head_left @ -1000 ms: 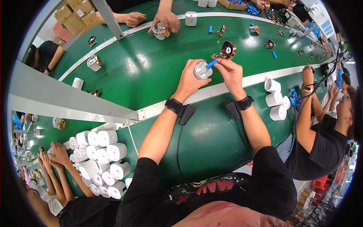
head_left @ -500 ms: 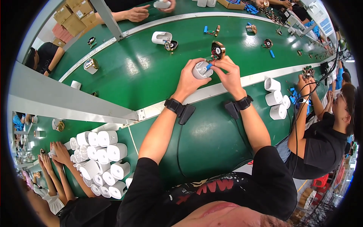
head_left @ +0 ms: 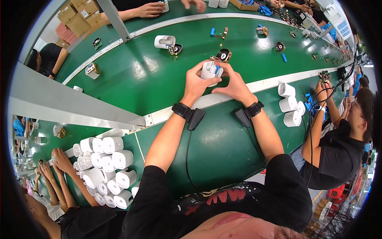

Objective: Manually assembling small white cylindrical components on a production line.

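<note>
A white ribbed plastic housing (head_left: 207,71) is tilted in my left hand (head_left: 195,81), whose fingers and thumb close round it. Inside its open end sits a blue cylindrical battery (head_left: 217,70). Red wires run from there to a round black-and-gold cap unit (head_left: 223,55) just beyond the housing. Against the housing's right side rest the fingers of my right hand (head_left: 237,85), partly hidden behind it, with the thumb spread below. Both wrists wear black straps with cabled boxes.
Several white housings (head_left: 107,163) are piled at left; a few more (head_left: 288,104) stand at right. On the green bench beyond are a housing with cap (head_left: 165,42) and loose cap-and-battery units (head_left: 219,33). A grey post (head_left: 79,101) crosses at left. Co-workers sit on both sides and opposite.
The housing has turned so its open end shows more, with the battery now inside. The cap unit has lowered toward it. My right hand's thumb has spread. Bench parts have shifted slightly left.
</note>
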`<state>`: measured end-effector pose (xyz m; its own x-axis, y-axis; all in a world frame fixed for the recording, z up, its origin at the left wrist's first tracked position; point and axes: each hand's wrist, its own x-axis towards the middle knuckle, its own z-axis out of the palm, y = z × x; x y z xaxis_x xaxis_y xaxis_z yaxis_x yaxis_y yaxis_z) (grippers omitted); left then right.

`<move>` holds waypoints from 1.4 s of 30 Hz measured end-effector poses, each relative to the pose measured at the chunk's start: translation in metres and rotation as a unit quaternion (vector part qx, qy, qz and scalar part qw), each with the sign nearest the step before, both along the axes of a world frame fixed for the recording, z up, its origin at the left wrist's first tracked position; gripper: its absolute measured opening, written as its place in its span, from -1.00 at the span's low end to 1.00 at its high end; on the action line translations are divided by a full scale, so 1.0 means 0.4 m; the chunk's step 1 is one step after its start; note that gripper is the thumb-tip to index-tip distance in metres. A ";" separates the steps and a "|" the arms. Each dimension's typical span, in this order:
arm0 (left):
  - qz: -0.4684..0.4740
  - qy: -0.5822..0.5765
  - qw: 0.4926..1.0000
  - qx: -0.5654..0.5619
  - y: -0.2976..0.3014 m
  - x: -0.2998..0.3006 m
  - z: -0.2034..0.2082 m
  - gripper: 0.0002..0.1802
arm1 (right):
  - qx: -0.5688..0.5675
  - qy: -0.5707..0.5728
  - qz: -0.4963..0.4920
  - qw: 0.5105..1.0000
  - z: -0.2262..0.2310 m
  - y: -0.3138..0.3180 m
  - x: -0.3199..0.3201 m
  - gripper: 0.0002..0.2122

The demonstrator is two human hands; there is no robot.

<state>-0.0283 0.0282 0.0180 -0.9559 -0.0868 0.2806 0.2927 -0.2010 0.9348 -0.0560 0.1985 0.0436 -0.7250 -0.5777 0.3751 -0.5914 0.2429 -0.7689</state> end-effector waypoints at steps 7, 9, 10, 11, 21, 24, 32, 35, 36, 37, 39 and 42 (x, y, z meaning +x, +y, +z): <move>0.010 0.017 0.999 -0.042 0.001 0.007 -0.001 -0.34 | 0.091 -0.009 -0.065 0.994 -0.012 -0.008 0.010 -0.31; 0.006 -0.009 0.999 -0.042 0.001 0.009 -0.001 -0.35 | 0.082 0.018 -0.066 0.994 -0.017 -0.009 0.008 -0.31; 0.004 -0.022 0.999 -0.041 0.001 0.009 0.000 -0.36 | 0.074 0.045 -0.067 0.994 -0.021 -0.009 0.006 -0.31; 0.003 -0.022 0.999 -0.041 0.002 0.010 -0.001 -0.36 | 0.066 0.071 -0.067 0.993 -0.025 -0.009 0.005 -0.31; 0.011 -0.006 0.999 -0.053 0.005 0.011 0.003 -0.39 | 0.109 0.042 -0.069 0.991 -0.036 -0.002 -0.002 -0.29; 0.013 -0.005 0.999 -0.046 0.003 0.012 0.002 -0.38 | 0.101 0.059 -0.067 0.991 -0.026 -0.007 0.005 -0.30; 0.188 0.020 0.955 -0.227 -0.005 -0.004 -0.002 -0.32 | 0.068 0.076 -0.049 0.994 -0.015 0.009 -0.006 -0.47; 0.239 0.027 0.944 -0.227 -0.011 -0.006 -0.004 -0.31 | 0.038 0.123 -0.078 0.989 -0.036 0.050 -0.050 -0.65; 0.263 0.004 0.940 -0.217 -0.023 -0.011 -0.014 -0.31 | 0.037 0.123 -0.077 0.989 -0.036 0.061 -0.059 -0.65; 0.288 -0.020 0.935 -0.207 -0.035 -0.016 -0.024 -0.31 | 0.020 0.090 -0.113 0.989 -0.035 0.072 -0.067 -0.69; 0.316 -0.043 0.927 -0.198 -0.060 -0.023 -0.035 -0.32 | -0.015 0.024 -0.183 0.983 -0.034 0.096 -0.089 -0.76; 0.350 -0.078 0.924 -0.134 -0.089 -0.029 -0.046 -0.23 | 0.075 0.011 -0.310 0.948 -0.039 0.155 -0.135 -0.74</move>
<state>-0.0401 -0.0072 -0.0006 -0.7220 -0.6467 0.2461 0.1214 0.2318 0.9652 -0.1101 0.2606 0.0279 -0.9358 -0.0909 0.3407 -0.3139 0.6546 -0.6877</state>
